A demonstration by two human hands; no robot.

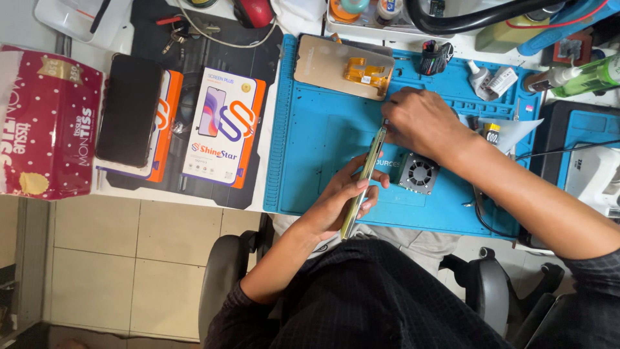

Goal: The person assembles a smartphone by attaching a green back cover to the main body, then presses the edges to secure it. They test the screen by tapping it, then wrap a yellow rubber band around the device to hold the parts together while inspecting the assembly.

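My left hand [341, 197] grips a slim phone [363, 181] held on edge over the front of the blue work mat [310, 129]. My right hand [420, 119] is closed at the phone's upper end, fingertips touching its top edge; whether it pinches a small tool is hidden. A detached screen panel [323, 61] with an orange flex cable lies face down at the mat's far edge.
A small square fan [418, 172] sits on the mat by my right wrist. To the left lie two white-and-orange boxes [223, 129], a black phone [128, 110] and a red tissue pack [45, 123]. Bottles, tape rolls and a black hose crowd the back right.
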